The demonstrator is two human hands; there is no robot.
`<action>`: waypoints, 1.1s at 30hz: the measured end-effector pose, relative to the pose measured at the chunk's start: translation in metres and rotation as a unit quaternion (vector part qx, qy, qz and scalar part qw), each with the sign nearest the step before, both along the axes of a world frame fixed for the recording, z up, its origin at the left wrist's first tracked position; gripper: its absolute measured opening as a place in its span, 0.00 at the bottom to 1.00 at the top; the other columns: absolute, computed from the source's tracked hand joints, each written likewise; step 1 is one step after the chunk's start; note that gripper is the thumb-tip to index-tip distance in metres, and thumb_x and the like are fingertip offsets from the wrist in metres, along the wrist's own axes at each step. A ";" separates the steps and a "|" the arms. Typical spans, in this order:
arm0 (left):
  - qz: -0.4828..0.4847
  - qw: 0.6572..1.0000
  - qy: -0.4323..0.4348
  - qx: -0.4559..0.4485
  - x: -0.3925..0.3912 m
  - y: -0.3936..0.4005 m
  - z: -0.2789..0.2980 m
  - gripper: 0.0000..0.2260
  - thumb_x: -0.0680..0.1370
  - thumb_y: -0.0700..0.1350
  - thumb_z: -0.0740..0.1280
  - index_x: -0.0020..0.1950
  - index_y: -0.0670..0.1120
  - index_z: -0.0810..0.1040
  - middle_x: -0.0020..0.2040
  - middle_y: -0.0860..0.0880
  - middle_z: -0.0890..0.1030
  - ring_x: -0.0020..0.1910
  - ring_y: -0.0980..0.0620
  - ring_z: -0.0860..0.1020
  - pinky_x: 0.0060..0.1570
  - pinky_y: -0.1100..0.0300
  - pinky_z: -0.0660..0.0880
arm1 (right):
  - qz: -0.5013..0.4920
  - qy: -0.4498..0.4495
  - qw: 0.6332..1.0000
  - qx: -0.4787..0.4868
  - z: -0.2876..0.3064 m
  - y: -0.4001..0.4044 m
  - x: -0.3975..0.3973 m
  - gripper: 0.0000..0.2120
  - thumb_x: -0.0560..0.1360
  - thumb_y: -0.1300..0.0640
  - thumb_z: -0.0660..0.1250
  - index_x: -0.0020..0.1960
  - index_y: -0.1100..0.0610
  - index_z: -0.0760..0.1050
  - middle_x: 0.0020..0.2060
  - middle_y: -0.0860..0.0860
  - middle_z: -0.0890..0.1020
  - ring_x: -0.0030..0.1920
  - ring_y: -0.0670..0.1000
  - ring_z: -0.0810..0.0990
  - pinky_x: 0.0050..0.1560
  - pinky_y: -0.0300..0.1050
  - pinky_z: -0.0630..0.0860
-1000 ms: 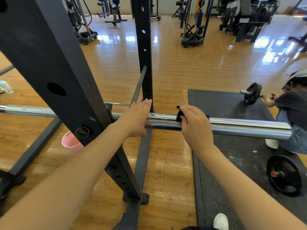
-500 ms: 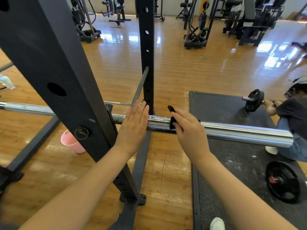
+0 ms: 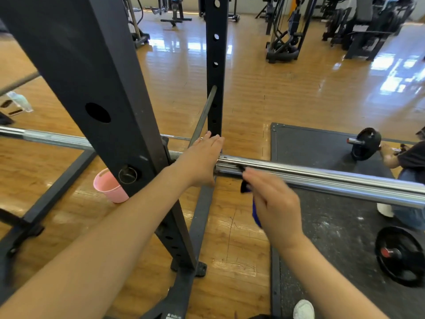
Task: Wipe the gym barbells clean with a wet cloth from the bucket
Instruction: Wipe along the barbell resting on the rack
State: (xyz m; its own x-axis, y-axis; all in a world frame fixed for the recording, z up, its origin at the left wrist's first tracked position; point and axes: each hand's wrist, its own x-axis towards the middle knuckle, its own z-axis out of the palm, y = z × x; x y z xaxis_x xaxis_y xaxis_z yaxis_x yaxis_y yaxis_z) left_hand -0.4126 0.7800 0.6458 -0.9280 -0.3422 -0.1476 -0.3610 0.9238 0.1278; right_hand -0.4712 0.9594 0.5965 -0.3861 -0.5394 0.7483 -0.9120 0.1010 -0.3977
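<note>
Right hand (image 3: 273,203): fingers curled around a dark blue cloth (image 3: 255,212), held just below the near side of the barbell (image 3: 322,178); contact between cloth and steel not discernible owing to motion blur. Left hand (image 3: 200,162): released, fingers straight and together, palm laid against the barbell at the inner end of its chrome sleeve, fingertips reaching the rear rack upright (image 3: 215,65). Barbell: horizontal, resting across the black rack, passing behind the near upright (image 3: 92,88), sleeve projecting to the right above the black rubber mat (image 3: 322,143). Pink bucket (image 3: 108,185): upright on the wooden floor (image 3: 276,88), just behind the near upright, partly hidden by it. Right of the mat: 1 loose weight plate (image 3: 400,256) lying flat, 1 further plate (image 3: 365,143) on a short bar, gripped by a second person (image 3: 409,162) crouched at the frame edge. White shoe (image 3: 303,309) at the bottom edge.
</note>
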 end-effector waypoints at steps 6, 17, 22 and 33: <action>0.013 0.999 0.037 -0.025 0.005 0.003 -0.004 0.51 0.69 0.44 0.75 0.77 0.44 0.39 0.78 0.46 0.44 0.77 0.48 0.42 0.74 0.54 0.45 | -0.054 0.013 0.993 0.100 0.014 -0.051 -0.033 0.12 0.73 0.62 0.68 0.55 0.64 0.80 0.51 0.58 0.83 0.52 0.57 0.81 0.55 0.52 0.78; 0.035 0.953 0.213 -0.211 0.018 0.012 -0.050 0.45 0.63 0.40 0.79 0.73 0.38 0.57 0.73 0.39 0.65 0.73 0.41 0.62 0.68 0.43 0.65 | 0.010 0.063 0.997 0.048 -0.027 0.002 -0.013 0.12 0.75 0.64 0.62 0.53 0.64 0.81 0.49 0.56 0.83 0.54 0.52 0.78 0.56 0.46 0.75; 0.049 0.971 0.161 -0.172 0.017 0.013 -0.042 0.44 0.64 0.38 0.77 0.75 0.38 0.57 0.74 0.40 0.62 0.75 0.43 0.56 0.71 0.50 0.51 | -0.057 -0.004 0.998 0.036 0.002 -0.017 -0.033 0.12 0.76 0.62 0.62 0.55 0.65 0.79 0.51 0.57 0.83 0.53 0.53 0.79 0.55 0.44 0.74; 0.059 0.987 0.115 -0.095 0.012 0.015 -0.025 0.40 0.75 0.41 0.68 0.77 0.43 0.44 0.78 0.46 0.47 0.77 0.49 0.42 0.72 0.55 0.39 | -0.009 0.043 0.995 0.093 -0.013 -0.023 -0.003 0.13 0.68 0.69 0.73 0.52 0.64 0.81 0.50 0.58 0.83 0.52 0.56 0.82 0.56 0.48 0.77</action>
State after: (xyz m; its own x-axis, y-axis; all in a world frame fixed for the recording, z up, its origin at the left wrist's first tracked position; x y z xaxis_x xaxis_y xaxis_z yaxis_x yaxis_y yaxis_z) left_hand -0.4002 0.7946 0.6210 -0.8813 -0.4513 0.1405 -0.4493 0.8921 0.0471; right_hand -0.4744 0.9368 0.5835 -0.3354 -0.6658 0.6665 -0.9394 0.1827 -0.2902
